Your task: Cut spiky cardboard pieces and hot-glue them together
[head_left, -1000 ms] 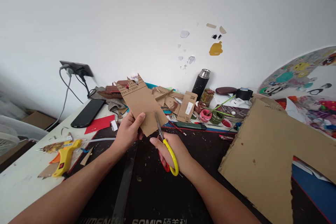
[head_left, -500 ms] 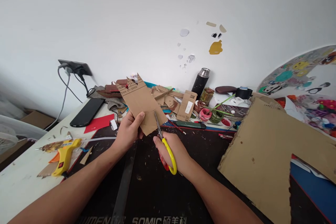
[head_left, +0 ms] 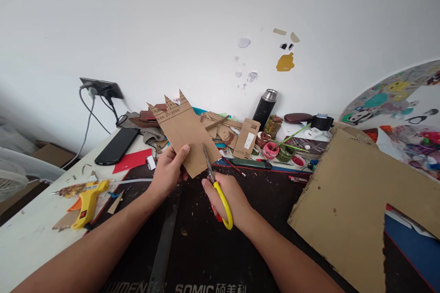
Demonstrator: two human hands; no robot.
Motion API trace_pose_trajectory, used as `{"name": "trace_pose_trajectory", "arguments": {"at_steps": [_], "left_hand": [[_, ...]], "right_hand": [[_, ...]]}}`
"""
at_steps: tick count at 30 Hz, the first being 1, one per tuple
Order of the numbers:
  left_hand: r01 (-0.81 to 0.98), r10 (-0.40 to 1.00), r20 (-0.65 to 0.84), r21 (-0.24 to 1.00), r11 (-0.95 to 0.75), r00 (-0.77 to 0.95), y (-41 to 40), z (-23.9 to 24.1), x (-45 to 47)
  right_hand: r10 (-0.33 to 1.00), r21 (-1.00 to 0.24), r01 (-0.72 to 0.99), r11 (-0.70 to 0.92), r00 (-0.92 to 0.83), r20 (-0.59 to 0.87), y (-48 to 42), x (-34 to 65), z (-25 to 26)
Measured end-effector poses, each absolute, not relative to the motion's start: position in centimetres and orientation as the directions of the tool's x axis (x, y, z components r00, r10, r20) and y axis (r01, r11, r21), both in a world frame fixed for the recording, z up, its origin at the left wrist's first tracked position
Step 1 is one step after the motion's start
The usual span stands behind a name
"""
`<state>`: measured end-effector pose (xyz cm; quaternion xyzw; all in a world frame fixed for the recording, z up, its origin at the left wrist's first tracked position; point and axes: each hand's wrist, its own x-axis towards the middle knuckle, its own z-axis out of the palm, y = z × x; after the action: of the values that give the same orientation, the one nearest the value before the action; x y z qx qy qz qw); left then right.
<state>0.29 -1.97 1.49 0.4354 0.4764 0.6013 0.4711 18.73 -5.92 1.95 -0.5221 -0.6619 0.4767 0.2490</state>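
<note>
My left hand (head_left: 168,171) grips the lower left edge of a brown cardboard piece (head_left: 185,135) with pointed tabs cut along its top, holding it up over the dark mat (head_left: 206,247). My right hand (head_left: 227,197) is closed through the handles of yellow and red scissors (head_left: 217,192). The scissor blades reach into the cardboard piece's lower right edge.
A yellow glue gun (head_left: 85,199) lies at the left, with a black phone (head_left: 117,146) and red paper (head_left: 132,161) behind it. A metal ruler (head_left: 163,247) lies on the mat. A large cardboard sheet (head_left: 347,206) covers the right. A flask (head_left: 264,107), paint pots and cardboard scraps crowd the back.
The cardboard piece and both hands have shifted slightly upward in view. The scissors remain in the same cut.
</note>
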Motion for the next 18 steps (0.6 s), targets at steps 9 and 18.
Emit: {"name": "trace_pose_trajectory", "arguments": {"at_steps": [9, 18], "left_hand": [[-0.122, 0.974, 0.090, 0.986, -0.117, -0.209, -2.0, 1.9, 0.1], [-0.095, 0.969, 0.114, 0.986, -0.138, -0.220, -2.1, 2.6, -0.2]], "right_hand": [[0.902, -0.927, 0.369, 0.071, -0.419, -0.098, -5.5, 19.4, 2.7], [0.846, -0.990, 0.132, -0.055, -0.521, -0.117, -5.0, 20.0, 1.4]]}}
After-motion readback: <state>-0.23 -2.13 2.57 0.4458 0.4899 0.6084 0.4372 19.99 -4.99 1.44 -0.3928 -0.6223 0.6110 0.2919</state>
